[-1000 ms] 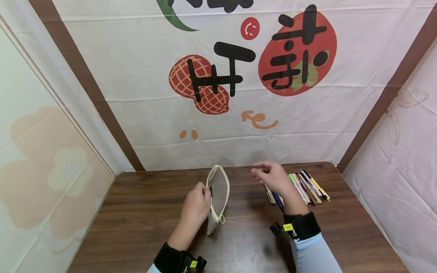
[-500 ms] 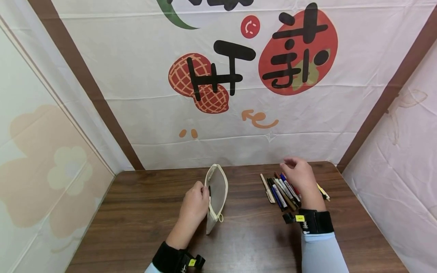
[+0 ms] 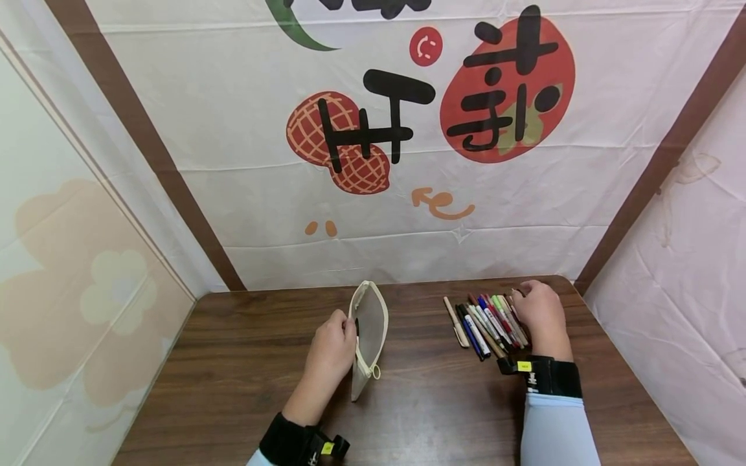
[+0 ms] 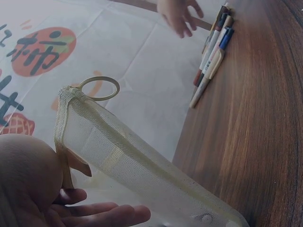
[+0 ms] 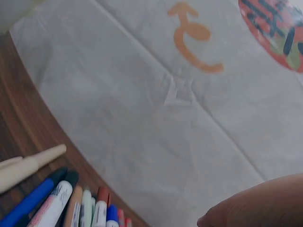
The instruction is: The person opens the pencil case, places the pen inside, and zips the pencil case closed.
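My left hand point(image 3: 331, 346) grips one side of a mesh zipper pouch point(image 3: 373, 323) and holds it upright on the table, mouth open. A ring pull point(image 4: 99, 88) hangs at the end of its zipper in the left wrist view. My right hand point(image 3: 542, 315) is over the right end of a row of pens point(image 3: 486, 323), fingers loosely bent and apart in the left wrist view. Its palm hides the rightmost pens from the head view. A beige pen point(image 3: 456, 321) lies at the row's left end, slightly apart.
The brown wooden table point(image 3: 245, 362) ends at a white printed cloth point(image 3: 262, 194) hanging behind it. More cloth hangs on the left and right sides. Bare tabletop lies between the pouch and the pens.
My right hand has moved right, from beside the pouch across the pens to the row's right end, uncovering most of them. My left hand and the pouch have stayed nearly still.
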The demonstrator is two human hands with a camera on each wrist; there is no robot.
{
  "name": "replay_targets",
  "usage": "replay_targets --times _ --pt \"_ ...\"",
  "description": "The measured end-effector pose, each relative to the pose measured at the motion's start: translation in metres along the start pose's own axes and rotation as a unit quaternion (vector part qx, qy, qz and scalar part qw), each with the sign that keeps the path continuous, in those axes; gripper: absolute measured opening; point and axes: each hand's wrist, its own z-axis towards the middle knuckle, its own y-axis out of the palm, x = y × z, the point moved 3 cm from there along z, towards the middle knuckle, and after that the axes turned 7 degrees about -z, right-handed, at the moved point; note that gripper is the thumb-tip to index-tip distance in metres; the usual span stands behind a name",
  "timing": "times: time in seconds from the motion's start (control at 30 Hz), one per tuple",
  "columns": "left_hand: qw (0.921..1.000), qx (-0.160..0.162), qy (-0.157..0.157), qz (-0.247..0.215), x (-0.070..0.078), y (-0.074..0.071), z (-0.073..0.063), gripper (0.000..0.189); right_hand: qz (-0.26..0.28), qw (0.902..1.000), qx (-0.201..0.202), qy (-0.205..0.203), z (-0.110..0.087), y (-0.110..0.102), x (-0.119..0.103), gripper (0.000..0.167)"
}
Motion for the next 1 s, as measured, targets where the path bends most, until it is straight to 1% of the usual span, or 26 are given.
replay_targets --times 0.1,0.13,0.3,0.47,0.57,0.73,0.87,1.0 --pt "1.0 -0.001 -0.006 0.0 -0.001 0.001 0.0 0.024 -0.016 0.9997 0.003 0.018 0.004 0.006 0.01 0.054" --pt "1.0 0.0 -0.004 0.001 -0.001 0.001 -0.001 0.024 -0.017 0.9996 0.003 0.023 0.005 0.007 0.013 0.054" --pt "1.0 0.009 0.002 0.0 -0.002 0.001 -0.001 0.024 -0.007 0.9988 0.015 0.046 0.008 0.012 0.025 0.054" --pt "1.0 0.007 0.003 0.004 -0.002 0.0 -0.001 0.023 0.003 0.9959 0.032 0.085 0.007 0.011 0.036 0.054" --pt "1.0 0.0 0.003 0.004 -0.002 0.0 -0.001 0.023 -0.006 0.9947 0.015 0.102 0.006 0.012 0.041 0.053" --pt "1.0 -0.006 0.004 0.005 -0.001 0.0 -0.001 0.023 -0.02 0.9917 -0.026 0.124 0.01 0.017 0.046 0.049" --pt "0.9999 -0.01 0.001 0.008 -0.001 -0.001 -0.001 0.023 -0.026 0.9901 -0.036 0.133 0.012 0.018 0.049 0.047" --pt "0.9999 -0.014 0.0 0.006 0.0 -0.003 0.0 0.022 -0.034 0.9904 -0.041 0.128 0.014 0.018 0.051 0.045"
